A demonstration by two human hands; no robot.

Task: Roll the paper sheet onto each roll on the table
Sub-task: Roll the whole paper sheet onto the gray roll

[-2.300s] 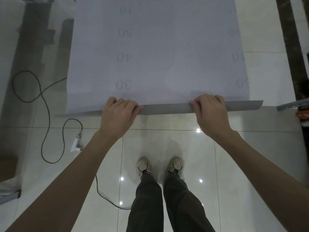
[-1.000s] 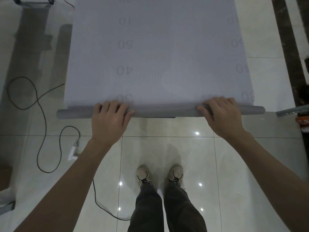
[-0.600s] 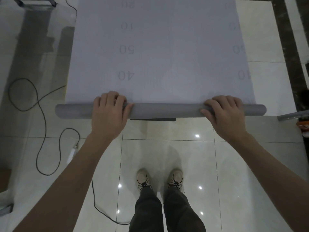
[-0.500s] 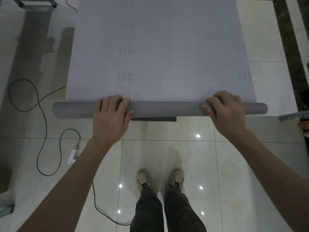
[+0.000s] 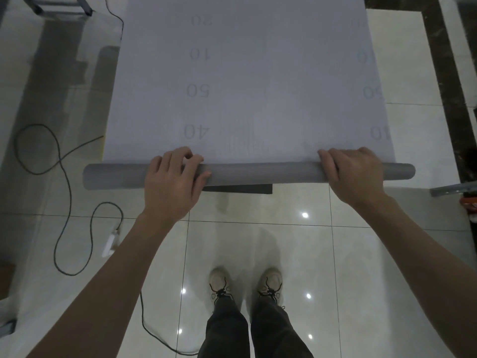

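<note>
Rolling step in hand. Standing at near edge of glass table (image 5: 77, 104), looking down through it at tiled floor (image 5: 258, 254).

Paper sheet (image 5: 247, 81) lying flat on tabletop, stretching away from body, faint numbers 40, 50, 10, 20 showing on it. Near end already wound into grey roll (image 5: 258, 174) lying crosswise at table edge, sticking out past sheet on both sides.

Left hand (image 5: 173, 182) resting on top of roll left of centre, palm down, fingers (image 5: 180, 155) curled over far side onto sheet, thumb along near side. Not pinching, more cupping and pressing; fingers close together.

Right hand (image 5: 353, 174) wrapping roll near right end, fingers bent over top, held together, touching sheet just beyond. Underside of grip hidden, so how far thumb closes round cannot tell.

Judging early in the job: most of sheet not yet wound.

Next move likely calling for pushing roll forward with both palms evenly, then re-placing fingers. Needing equal pressure left and right, otherwise winding going cone-shaped or skewing off. Keeping sheet taut against roll too.

Black cable (image 5: 62, 177) looping on floor at left, well apart from hands.
</note>
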